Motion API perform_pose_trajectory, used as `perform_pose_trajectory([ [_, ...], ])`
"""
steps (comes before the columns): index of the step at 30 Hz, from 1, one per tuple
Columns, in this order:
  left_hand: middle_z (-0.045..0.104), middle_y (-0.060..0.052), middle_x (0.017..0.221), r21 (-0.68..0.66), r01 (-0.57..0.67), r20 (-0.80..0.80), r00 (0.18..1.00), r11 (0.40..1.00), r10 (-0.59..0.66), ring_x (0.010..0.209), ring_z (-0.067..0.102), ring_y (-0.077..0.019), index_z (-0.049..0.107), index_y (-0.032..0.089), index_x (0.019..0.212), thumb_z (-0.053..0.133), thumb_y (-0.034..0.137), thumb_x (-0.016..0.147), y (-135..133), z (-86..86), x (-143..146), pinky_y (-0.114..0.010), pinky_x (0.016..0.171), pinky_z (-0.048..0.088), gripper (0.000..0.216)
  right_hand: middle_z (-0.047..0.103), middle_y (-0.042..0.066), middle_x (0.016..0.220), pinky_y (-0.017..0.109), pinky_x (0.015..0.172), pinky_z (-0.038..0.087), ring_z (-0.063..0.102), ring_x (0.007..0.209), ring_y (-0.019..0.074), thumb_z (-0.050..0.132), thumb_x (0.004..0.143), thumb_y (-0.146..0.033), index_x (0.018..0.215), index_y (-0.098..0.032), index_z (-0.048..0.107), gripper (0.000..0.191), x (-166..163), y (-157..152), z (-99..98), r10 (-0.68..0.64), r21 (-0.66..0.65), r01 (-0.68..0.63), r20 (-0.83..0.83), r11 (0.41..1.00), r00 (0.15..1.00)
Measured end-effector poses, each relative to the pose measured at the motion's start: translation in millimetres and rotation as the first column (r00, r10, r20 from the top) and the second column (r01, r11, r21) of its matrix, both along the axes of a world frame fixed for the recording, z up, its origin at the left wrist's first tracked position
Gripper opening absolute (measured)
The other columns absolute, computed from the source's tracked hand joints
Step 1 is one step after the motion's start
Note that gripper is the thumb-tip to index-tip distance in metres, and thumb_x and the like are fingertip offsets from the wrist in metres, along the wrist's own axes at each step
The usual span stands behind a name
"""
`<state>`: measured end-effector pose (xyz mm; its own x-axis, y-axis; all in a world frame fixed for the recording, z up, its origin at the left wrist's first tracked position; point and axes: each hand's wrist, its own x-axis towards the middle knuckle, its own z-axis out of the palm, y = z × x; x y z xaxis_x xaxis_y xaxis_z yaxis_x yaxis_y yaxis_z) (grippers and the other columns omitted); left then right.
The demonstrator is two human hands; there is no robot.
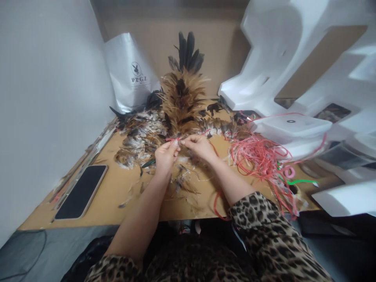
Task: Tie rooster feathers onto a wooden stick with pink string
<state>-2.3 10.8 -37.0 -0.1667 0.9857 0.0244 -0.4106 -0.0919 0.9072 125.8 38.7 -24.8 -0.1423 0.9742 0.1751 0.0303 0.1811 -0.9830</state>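
Observation:
My left hand (166, 156) is closed in a pinch, and a short piece of red string (170, 139) shows at its thumb and fingertip. Close beside it, my right hand (200, 147) pinches too; what sits between its fingertips is too small to make out. Just beyond both hands stands a bundle of brown feathers (183, 100), topped by long black feathers (188, 49). A pile of mottled brown and white feathers (138, 137) lies to the left of it. Loose feather scraps (183, 180) are scattered on the board below my hands.
A tangle of red string (255, 154) lies at the right, by a white lidded box (292, 125). On the left are a phone (82, 192) and a silver bag (129, 74). White panels (273, 47) stand at the right, and a pale wall (49, 94) at the left.

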Motion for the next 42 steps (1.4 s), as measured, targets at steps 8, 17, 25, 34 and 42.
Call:
perform_pose_trajectory([
  [8,0.049,0.003,0.058,-0.031,0.135,0.204,0.971,0.99,-0.126,0.042,0.034,-0.0001,0.057,0.011,0.065,0.078,0.031,0.06,4,3.7,-7,-0.011,0.033,0.017,0.029,0.056,0.0,0.052,0.021,0.045,0.033,0.043,0.045,0.0079,0.068,0.062,-0.042,0.066,-0.012,0.066,0.03,93,44,-27.0,-0.324,-0.086,0.347,0.21,0.934,0.922],
  [17,0.05,0.003,0.058,-0.05,0.178,0.261,0.952,0.983,-0.159,0.041,0.035,0.0,0.057,0.011,0.069,0.08,0.03,0.057,7,-4.1,-4,-0.011,0.032,0.018,0.032,0.07,0.017,0.082,0.024,0.071,0.044,0.063,0.08,0.0205,0.053,0.073,-0.019,0.079,-0.009,0.072,0.022,139,94,-36.3,-0.515,0.189,0.62,0.757,0.761,0.402],
  [25,0.05,0.003,0.059,-0.05,0.155,0.269,0.953,0.987,-0.136,0.043,0.036,-0.0003,0.058,0.011,0.071,0.078,0.029,0.06,8,-5.5,-7,-0.011,0.033,0.019,0.03,0.067,0.023,0.091,0.035,0.072,0.047,0.064,0.085,0.0287,0.061,0.065,-0.026,0.084,-0.009,0.071,0.027,130,107,-41.1,-0.511,0.161,0.708,0.8,0.688,0.314],
  [34,0.052,0.002,0.06,-0.078,0.134,0.274,0.956,0.988,-0.108,0.042,0.037,-0.0003,0.059,0.011,0.073,0.077,0.029,0.063,8,-6.0,-4,-0.012,0.034,0.018,0.027,0.056,0.001,0.06,0.02,0.037,0.02,0.031,0.042,0.0047,0.065,0.059,-0.033,0.064,-0.016,0.054,0.021,113,67,-13.1,-0.409,-0.215,0.367,-0.204,0.905,0.89],
  [42,0.058,-0.002,0.063,-0.09,0.1,0.2,0.976,0.991,-0.081,0.043,0.038,-0.0012,0.062,0.01,0.076,0.076,0.032,0.063,4,-4.4,1,-0.013,0.035,0.018,0.029,0.037,-0.006,0.044,0.019,0.039,0.019,0.03,0.042,0.0043,0.08,0.053,-0.034,0.053,-0.017,0.045,0.04,46,16,15.3,0.098,-0.134,-0.154,-0.354,0.979,0.93],
])
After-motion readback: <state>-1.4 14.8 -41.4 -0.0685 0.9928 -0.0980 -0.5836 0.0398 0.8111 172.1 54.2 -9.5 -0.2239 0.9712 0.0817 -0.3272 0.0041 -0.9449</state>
